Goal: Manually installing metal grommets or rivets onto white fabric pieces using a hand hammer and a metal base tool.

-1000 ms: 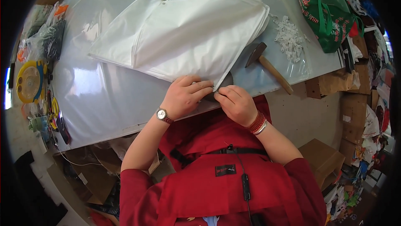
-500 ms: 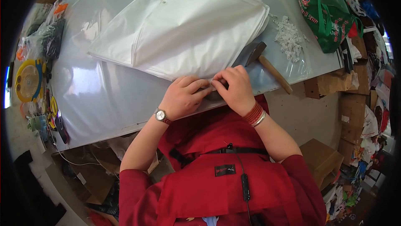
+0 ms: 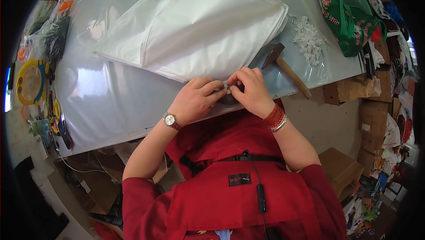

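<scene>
White cloth (image 3: 199, 31) spread before me, my left hand (image 3: 192, 100) pinches its near corner, seemingly for steadiness; my right hand (image 3: 252, 91) curls alongside, its grip unclear, hammer (image 3: 290, 74) just beyond, likely for easy reach.

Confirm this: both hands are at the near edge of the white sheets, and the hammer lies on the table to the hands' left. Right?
Not quite: the hammer lies to the hands' right, as the head view shows. The left hand and right hand are at the white sheets' near edge.
</scene>
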A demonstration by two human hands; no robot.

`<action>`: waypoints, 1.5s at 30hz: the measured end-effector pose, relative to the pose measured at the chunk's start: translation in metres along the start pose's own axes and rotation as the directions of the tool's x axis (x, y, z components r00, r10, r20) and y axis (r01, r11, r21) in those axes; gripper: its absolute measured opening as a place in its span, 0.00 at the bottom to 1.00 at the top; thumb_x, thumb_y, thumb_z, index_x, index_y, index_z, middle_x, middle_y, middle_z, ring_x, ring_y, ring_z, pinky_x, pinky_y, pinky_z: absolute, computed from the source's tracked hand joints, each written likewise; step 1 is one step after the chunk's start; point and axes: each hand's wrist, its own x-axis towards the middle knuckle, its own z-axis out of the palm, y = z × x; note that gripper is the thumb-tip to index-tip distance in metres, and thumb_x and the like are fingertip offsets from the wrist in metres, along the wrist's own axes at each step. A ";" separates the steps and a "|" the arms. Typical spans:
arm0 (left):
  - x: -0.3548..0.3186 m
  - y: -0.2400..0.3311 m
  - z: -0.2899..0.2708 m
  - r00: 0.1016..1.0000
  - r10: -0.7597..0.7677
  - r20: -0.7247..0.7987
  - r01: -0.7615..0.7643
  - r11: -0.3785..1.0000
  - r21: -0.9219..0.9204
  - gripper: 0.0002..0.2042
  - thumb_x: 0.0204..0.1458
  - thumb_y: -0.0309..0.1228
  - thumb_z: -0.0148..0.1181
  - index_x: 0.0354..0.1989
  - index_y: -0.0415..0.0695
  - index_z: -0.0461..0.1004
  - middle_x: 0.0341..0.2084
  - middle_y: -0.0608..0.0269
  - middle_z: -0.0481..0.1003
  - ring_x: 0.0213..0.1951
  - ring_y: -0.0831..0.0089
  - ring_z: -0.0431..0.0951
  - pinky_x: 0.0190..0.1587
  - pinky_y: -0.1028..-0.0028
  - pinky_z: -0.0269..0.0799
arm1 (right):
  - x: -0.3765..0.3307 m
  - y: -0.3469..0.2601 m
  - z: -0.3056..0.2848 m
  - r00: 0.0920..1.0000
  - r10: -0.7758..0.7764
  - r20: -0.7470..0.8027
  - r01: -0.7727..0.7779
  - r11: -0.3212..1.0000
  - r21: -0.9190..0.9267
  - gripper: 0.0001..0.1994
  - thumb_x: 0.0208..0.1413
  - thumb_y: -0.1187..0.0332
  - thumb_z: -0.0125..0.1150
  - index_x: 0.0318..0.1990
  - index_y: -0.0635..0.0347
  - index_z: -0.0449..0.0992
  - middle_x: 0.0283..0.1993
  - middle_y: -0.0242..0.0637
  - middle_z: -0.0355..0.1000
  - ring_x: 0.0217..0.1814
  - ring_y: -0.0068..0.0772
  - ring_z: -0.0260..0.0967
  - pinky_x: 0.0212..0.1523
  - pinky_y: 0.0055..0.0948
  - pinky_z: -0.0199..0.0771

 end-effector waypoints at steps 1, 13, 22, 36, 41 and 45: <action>0.001 0.000 -0.002 0.998 -0.006 0.068 0.007 1.000 -0.008 0.19 0.46 0.26 0.66 0.50 0.49 0.82 0.53 0.67 0.77 0.52 0.65 0.77 0.52 0.65 0.76 | 0.000 0.000 0.001 1.000 0.013 -0.022 -0.013 1.000 -0.009 0.06 0.53 0.72 0.66 0.38 0.56 0.75 0.36 0.32 0.70 0.45 0.37 0.64 0.53 0.36 0.63; 0.026 0.041 0.016 0.847 -0.513 -0.137 0.356 0.741 -0.569 0.07 0.65 0.27 0.61 0.47 0.39 0.80 0.35 0.60 0.84 0.35 0.63 0.85 0.42 0.68 0.79 | -0.014 0.014 0.002 0.994 0.020 -0.109 -0.022 1.000 -0.012 0.10 0.52 0.72 0.67 0.40 0.56 0.73 0.37 0.31 0.70 0.45 0.38 0.64 0.52 0.36 0.64; 0.021 0.039 0.030 0.885 -0.459 -0.079 0.390 0.824 -0.412 0.08 0.62 0.26 0.62 0.48 0.44 0.80 0.38 0.59 0.85 0.38 0.59 0.86 0.40 0.66 0.79 | -0.020 0.013 0.000 0.996 0.056 -0.074 -0.057 0.998 -0.006 0.11 0.55 0.71 0.68 0.43 0.56 0.74 0.40 0.33 0.73 0.47 0.39 0.65 0.53 0.36 0.66; 0.012 0.049 0.035 0.912 -0.334 -0.239 0.285 0.934 -0.218 0.09 0.58 0.29 0.66 0.46 0.49 0.78 0.34 0.62 0.82 0.33 0.60 0.82 0.32 0.63 0.77 | -0.090 0.036 -0.110 0.925 0.331 -0.187 -0.380 0.815 -0.436 0.17 0.66 0.60 0.62 0.55 0.61 0.73 0.41 0.46 0.78 0.39 0.56 0.76 0.40 0.48 0.75; 0.007 0.052 0.029 0.911 -0.317 -0.264 0.261 0.938 -0.226 0.08 0.60 0.30 0.65 0.46 0.48 0.78 0.33 0.61 0.82 0.33 0.60 0.82 0.33 0.63 0.77 | -0.125 -0.042 -0.080 0.933 -0.132 -0.335 0.184 0.974 0.130 0.14 0.69 0.62 0.60 0.52 0.62 0.74 0.33 0.50 0.76 0.34 0.58 0.76 0.31 0.49 0.74; -0.006 0.055 0.026 0.873 -0.437 -0.216 0.375 0.885 -0.275 0.07 0.63 0.29 0.62 0.47 0.46 0.77 0.33 0.58 0.82 0.33 0.58 0.83 0.34 0.64 0.78 | -0.100 -0.080 -0.073 0.997 0.061 -0.049 -0.070 0.975 -0.211 0.11 0.69 0.63 0.59 0.52 0.60 0.75 0.32 0.47 0.77 0.32 0.56 0.76 0.29 0.48 0.73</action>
